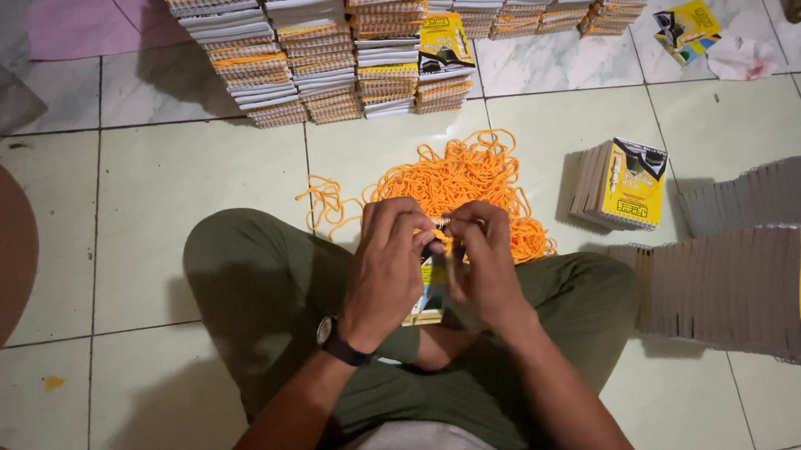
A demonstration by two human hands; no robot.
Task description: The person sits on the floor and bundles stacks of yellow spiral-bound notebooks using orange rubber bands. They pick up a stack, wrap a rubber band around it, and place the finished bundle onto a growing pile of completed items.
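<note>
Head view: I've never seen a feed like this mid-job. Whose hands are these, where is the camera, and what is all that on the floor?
There is one picture, from a camera worn on the person's head, looking down at their lap as they sit cross-legged on a tiled floor. The left hand, with a wristwatch, and the right hand together pinch an orange string at the top of a small yellow booklet. Beyond lies a pile of orange strings. Stacks of spiral-bound booklets stand farther back, and more booklets sit to the right.
</note>
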